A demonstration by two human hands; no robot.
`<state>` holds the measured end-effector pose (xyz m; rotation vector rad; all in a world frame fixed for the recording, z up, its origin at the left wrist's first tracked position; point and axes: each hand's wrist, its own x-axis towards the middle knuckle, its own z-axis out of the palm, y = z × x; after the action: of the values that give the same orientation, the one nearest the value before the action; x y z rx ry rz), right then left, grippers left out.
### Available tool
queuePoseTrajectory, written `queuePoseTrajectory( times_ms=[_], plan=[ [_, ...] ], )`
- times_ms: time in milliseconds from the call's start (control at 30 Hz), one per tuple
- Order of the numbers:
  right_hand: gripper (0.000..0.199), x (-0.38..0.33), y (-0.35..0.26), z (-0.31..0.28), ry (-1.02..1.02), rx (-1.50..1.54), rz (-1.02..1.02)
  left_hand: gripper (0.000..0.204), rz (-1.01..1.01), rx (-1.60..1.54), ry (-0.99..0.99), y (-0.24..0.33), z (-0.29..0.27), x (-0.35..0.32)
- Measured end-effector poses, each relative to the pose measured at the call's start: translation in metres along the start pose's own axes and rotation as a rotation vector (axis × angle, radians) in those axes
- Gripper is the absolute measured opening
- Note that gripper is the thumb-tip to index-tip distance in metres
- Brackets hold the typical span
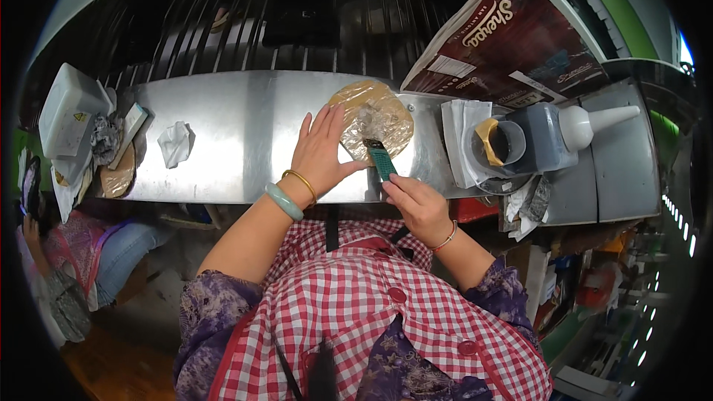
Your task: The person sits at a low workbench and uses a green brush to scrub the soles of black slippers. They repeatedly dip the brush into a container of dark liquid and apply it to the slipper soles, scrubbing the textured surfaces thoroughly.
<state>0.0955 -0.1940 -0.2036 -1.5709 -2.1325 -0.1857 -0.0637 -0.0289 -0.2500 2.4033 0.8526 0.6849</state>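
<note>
The left hand (321, 150) lies flat and open on the metal desk (238, 126), fingers spread, its fingertips touching the left rim of a round tan flatbread wrapped in clear plastic (375, 119), which sits near the desk's far edge. The right hand (417, 204) is closed around a green-handled tool (382, 160) at the near edge, its tip resting on the flatbread. A crumpled white tissue (175, 142) lies toward the left end.
</note>
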Motion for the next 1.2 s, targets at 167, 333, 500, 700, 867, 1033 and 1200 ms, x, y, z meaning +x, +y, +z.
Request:
queuePoseTrajectory(
  times_ms=[167,333,500,700,867,1033,1200],
  plan=[
    [0.023,0.016,0.0,-0.026,-0.089,0.147,0.106,0.103,-0.024,-0.01,0.003,0.001,-0.002,-0.002],
    [0.016,0.03,0.012,-0.047,0.011,0.449,0.394,0.101,-0.017,-0.024,0.008,0.0,-0.004,-0.003],
    [0.022,0.044,0.042,-0.044,0.332,0.868,0.882,0.099,0.0,-0.065,0.012,-0.005,-0.005,-0.004],
    [0.015,0.059,0.062,-0.039,0.423,0.938,0.992,0.106,0.053,-0.017,0.055,-0.005,-0.009,0.007],
    [0.012,0.067,0.075,-0.027,0.334,0.849,1.088,0.117,0.125,0.001,-0.047,-0.013,-0.005,0.031],
    [0.011,0.075,0.092,0.002,0.331,0.698,1.132,0.118,0.087,-0.037,-0.148,-0.011,-0.009,0.035],
    [0.019,0.088,0.082,0.008,0.329,0.431,1.056,0.117,0.099,-0.027,-0.172,-0.011,-0.011,0.036]
  ],
)
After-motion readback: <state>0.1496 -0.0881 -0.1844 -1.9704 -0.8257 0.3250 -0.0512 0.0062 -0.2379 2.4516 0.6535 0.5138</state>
